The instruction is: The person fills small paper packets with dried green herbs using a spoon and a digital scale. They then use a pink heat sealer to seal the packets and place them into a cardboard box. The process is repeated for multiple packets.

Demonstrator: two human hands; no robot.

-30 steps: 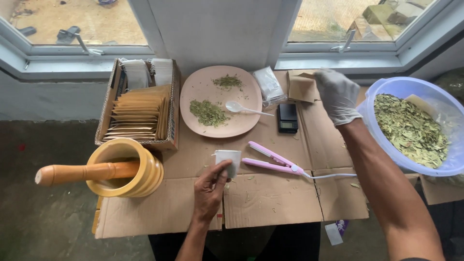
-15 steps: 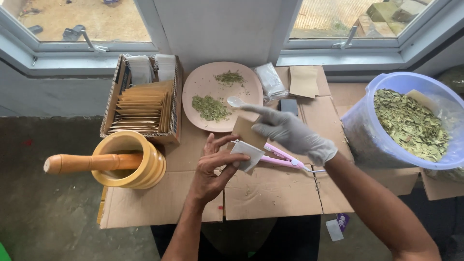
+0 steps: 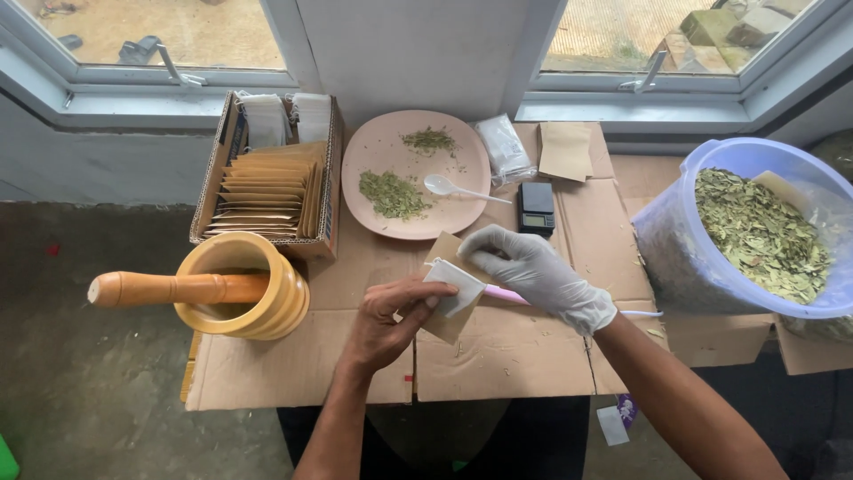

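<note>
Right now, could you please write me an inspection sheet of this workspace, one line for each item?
Surface: flattened cardboard sheets cover the table below two windows.
Job's things: a small white paper bag and a brown paper pouch, held together over the cardboard.
Clutter: pink plate with two heaps of crushed green leaves and a white spoon; box of brown pouches; wooden mortar with pestle; small black scale; tub of dried leaves; pink tool.
Grips: bare left hand holds the white bag; gloved right hand pinches its top.
Cables: nothing seen.
Surroundings: grey floor, sandy ground outside.
</note>
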